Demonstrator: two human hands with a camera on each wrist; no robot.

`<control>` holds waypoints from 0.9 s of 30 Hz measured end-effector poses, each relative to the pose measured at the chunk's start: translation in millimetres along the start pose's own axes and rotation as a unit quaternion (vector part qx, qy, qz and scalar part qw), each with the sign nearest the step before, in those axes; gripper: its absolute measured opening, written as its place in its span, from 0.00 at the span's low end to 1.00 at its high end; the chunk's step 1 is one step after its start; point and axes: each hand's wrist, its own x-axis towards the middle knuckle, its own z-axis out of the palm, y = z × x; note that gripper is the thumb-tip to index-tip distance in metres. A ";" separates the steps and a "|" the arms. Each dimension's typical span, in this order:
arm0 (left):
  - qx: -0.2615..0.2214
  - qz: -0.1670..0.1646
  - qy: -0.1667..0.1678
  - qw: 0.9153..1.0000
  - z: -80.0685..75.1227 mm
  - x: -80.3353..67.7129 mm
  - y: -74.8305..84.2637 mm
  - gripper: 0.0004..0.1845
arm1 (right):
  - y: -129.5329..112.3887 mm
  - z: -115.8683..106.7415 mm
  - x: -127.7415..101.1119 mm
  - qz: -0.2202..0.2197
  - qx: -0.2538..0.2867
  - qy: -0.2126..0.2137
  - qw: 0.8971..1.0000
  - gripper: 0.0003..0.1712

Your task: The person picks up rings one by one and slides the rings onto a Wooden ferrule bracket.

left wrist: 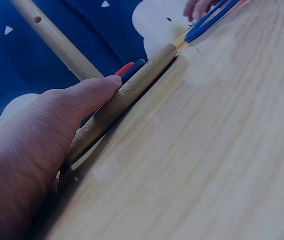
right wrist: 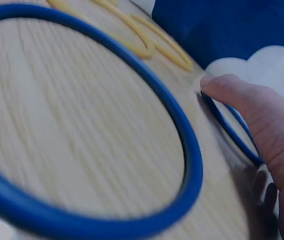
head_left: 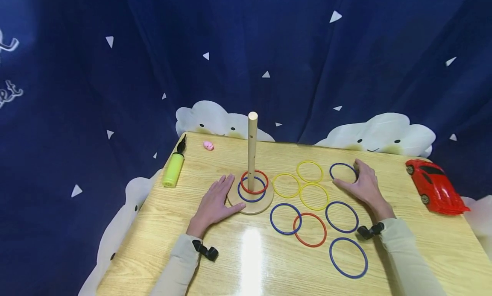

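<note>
A wooden ring-toss stand (head_left: pixel 251 155) with an upright peg has a red ring (head_left: pixel 263 173) and a blue ring (head_left: pixel 246 198) round its foot. My left hand (head_left: pixel 214 205) rests against the left of its round base, fingers straight and thumb along the near rim, as the left wrist view also shows. At the back right, my right hand (head_left: pixel 364 183) holds another blue ring (head_left: pixel 340 164) between thumb and fingers. In the right wrist view the thumb (right wrist: pixel 227 89) lies at that ring's edge, while the fingers are mostly hidden.
Several yellow rings (head_left: pixel 286 196), more blue rings (head_left: pixel 347 238) and a red ring (head_left: pixel 323 227) lie between the hands. A red toy car (head_left: pixel 436 187) sits far right. At the left lie a yellow-green hand pump (head_left: pixel 174 170) and a small pink pig (head_left: pixel 209 145).
</note>
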 end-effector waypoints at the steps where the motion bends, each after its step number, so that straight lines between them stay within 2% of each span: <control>1: 0.000 0.000 0.000 1.000 -0.3 0.1 0.0 0.59 | 2.7 0.0 -0.5 0.002 -0.007 0.000 1.000 0.69; 7: 0.011 -0.002 -0.006 1.000 -0.4 1.3 -1.0 0.59 | 13.7 3.5 -0.7 -0.006 -0.052 0.010 0.999 0.64; 11: 0.004 0.004 0.006 1.000 0.3 0.1 -1.0 0.60 | 17.6 8.7 0.1 -0.021 -0.071 0.017 0.997 0.60; 27: 0.005 -0.005 0.001 1.000 0.6 -0.3 -0.3 0.60 | 10.2 10.3 -6.9 -0.022 -0.057 0.048 0.997 0.55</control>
